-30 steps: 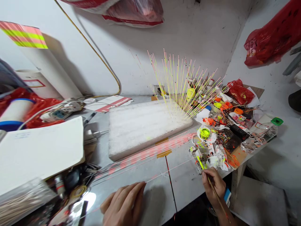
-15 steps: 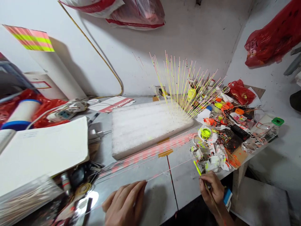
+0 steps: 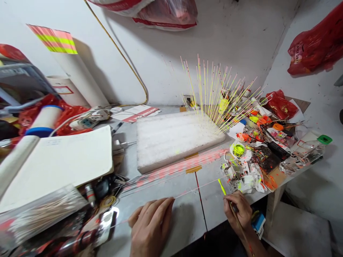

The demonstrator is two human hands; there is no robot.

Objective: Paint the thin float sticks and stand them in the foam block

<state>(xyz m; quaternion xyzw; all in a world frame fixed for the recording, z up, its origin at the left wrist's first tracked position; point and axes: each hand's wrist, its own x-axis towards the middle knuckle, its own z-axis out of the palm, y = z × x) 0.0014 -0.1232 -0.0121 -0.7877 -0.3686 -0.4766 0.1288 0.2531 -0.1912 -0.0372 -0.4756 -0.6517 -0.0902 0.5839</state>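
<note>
My left hand (image 3: 151,223) is closed, its fingers pinching a thin pale rod (image 3: 191,191) that runs out to the right above the table. In my right hand (image 3: 239,210) is a slim paintbrush (image 3: 222,187) with bright yellow paint on its tip. That tip is close to the rod's far end; whether they touch I cannot tell. Behind both hands, a row of thin rods with pink bands (image 3: 177,167) lies along a white foam block (image 3: 171,142). Many yellow and pink rods (image 3: 205,89) stand fanned out, stuck in the block's right end.
Paint-stained papers, an open yellow paint pot (image 3: 238,149) and a clear bottle (image 3: 305,159) crowd the right side. An open notebook (image 3: 75,153), a bag of cotton swabs (image 3: 50,210) and a power strip (image 3: 91,121) lie to the left.
The brush tip has moved left, closer to the rod. My left hand still pinches the rod. The whole view has shifted, with things appearing further right.
</note>
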